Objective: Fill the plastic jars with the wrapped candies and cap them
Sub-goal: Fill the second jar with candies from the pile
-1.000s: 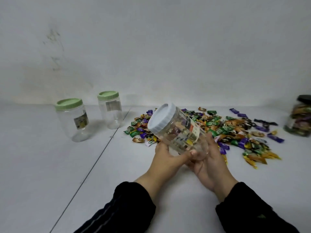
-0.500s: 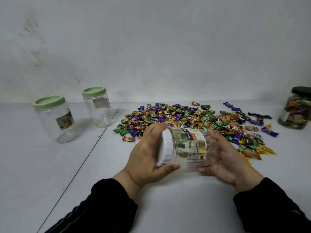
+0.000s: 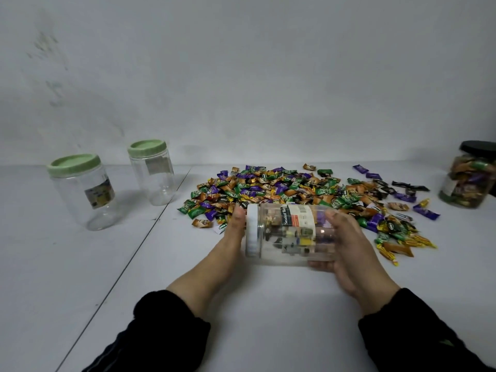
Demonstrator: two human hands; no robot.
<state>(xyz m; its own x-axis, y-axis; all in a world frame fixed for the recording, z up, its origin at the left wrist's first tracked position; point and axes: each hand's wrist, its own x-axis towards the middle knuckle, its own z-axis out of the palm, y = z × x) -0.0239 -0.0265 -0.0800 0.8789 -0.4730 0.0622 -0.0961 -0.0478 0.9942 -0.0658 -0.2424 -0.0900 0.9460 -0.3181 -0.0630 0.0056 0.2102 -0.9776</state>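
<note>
I hold a clear plastic jar [image 3: 292, 234] on its side just above the table, its white lid [image 3: 252, 230] pointing left. My left hand [image 3: 232, 237] is on the lid, fingers behind it. My right hand [image 3: 346, 242] cups the jar's base end. The jar has a printed label and looks empty inside. Behind it lies a wide pile of wrapped candies [image 3: 295, 189] in green, purple, orange and black.
Two empty clear jars with green lids stand at the left, one nearer [image 3: 83, 191] and one farther back [image 3: 151, 171]. A candy-filled jar with a black lid [image 3: 469, 174] stands at the far right. A seam [image 3: 139, 242] runs diagonally across the white table.
The jar went from tilted, lid up-left, to lying horizontal. My left hand moved from the jar's body to the lid; my right hand shifted to the base end.
</note>
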